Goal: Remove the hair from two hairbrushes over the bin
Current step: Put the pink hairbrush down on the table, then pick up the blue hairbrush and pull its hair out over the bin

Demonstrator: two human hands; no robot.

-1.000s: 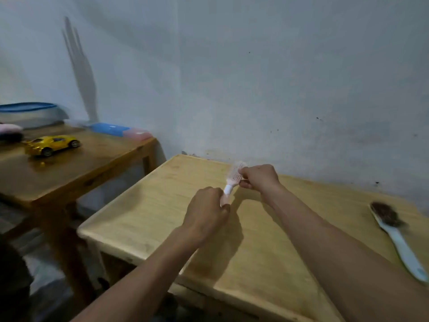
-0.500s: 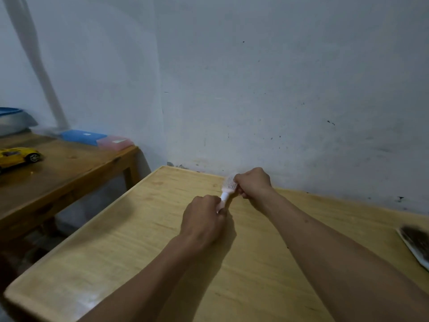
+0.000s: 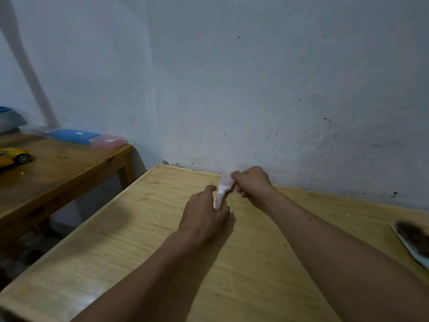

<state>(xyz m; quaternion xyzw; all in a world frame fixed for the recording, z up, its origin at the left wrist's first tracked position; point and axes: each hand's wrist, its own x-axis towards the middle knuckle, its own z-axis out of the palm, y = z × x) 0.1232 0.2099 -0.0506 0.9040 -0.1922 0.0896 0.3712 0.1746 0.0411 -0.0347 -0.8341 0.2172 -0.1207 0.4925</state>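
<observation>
Bench: pale wooden bench [image 3: 232,263] fills the near field; both forearms reach out over it.
Second brush: pale-backed hairbrush matted with dark hair [image 3: 412,238] lies on the bench at the right edge, well apart from the hands, partly cut off by the frame.
Left hand: left hand [image 3: 204,217] clenched round the handle of the small pink plastic hairbrush [image 3: 222,190], knuckles up, low over the bench.
Right hand: right hand [image 3: 251,181] pinching at the brush head, fingertips closed on the bristle side; whether it grips hair, I cannot tell.
Brush: held between both hands near the far edge of the bench, head tilted up and away.
Bin: not in view.
Step judged: plucking hair from the first brush.
Technique note: keep the handle steady, pull hair along the bristles from base to tip, and do this over the bin, not the bench.
Far left: darker wooden side table [image 3: 58,173] carrying a yellow toy car [image 3: 14,155] and blue and pink flat boxes [image 3: 88,138].
</observation>
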